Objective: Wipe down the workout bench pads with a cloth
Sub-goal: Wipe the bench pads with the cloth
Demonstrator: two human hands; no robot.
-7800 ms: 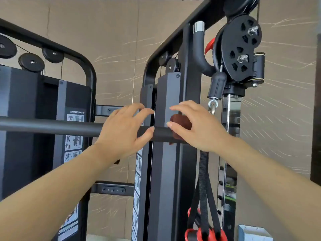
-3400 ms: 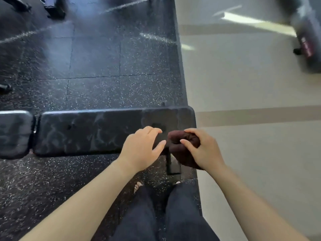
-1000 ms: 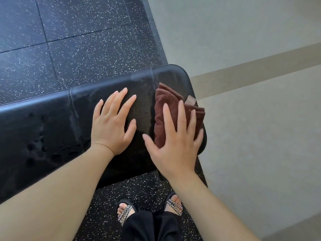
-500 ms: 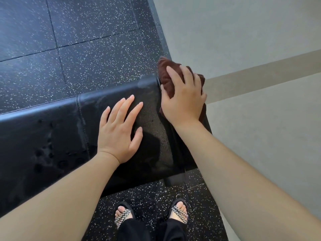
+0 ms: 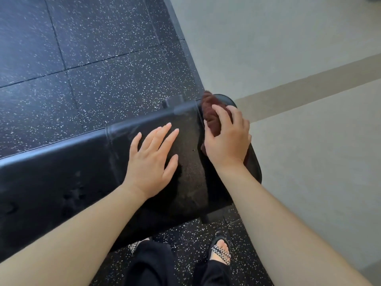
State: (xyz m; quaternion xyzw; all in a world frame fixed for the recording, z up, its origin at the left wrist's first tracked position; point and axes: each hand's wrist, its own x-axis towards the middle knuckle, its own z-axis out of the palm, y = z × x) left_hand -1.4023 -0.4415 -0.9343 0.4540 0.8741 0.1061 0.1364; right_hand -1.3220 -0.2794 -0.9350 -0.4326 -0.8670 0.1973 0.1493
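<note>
From the head view, my right hand (image 5: 226,139) lay cupped over the bunched brown cloth (image 5: 209,113), pressing it onto the bench pad (image 5: 82,172) at its right end, near the far edge. My left hand (image 5: 152,155) rested flat with fingers spread, gripping nothing, just beside it on the pad. To wipe well, I judged I should keep the palm's weight on the cloth and overlap the strokes. The rounded end fell away just past my right hand; leftward the pad ran long and open.
</note>
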